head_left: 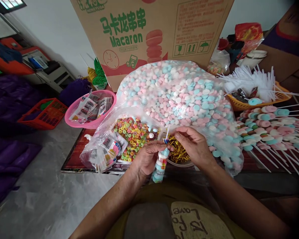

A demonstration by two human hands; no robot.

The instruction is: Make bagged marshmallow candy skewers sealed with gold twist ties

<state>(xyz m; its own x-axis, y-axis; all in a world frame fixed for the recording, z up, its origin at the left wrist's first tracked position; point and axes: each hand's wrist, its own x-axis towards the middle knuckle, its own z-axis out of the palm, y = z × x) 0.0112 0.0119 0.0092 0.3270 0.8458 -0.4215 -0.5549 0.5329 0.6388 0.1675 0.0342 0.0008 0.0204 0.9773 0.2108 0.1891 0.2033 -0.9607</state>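
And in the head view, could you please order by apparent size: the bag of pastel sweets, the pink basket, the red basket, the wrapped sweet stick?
1. bag of pastel sweets
2. pink basket and red basket: too alike to rank surely
3. wrapped sweet stick

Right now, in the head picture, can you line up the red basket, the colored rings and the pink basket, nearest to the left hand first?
1. Colored rings: just left of the left hand.
2. Pink basket: farther left, past the rings.
3. Red basket: farthest left.
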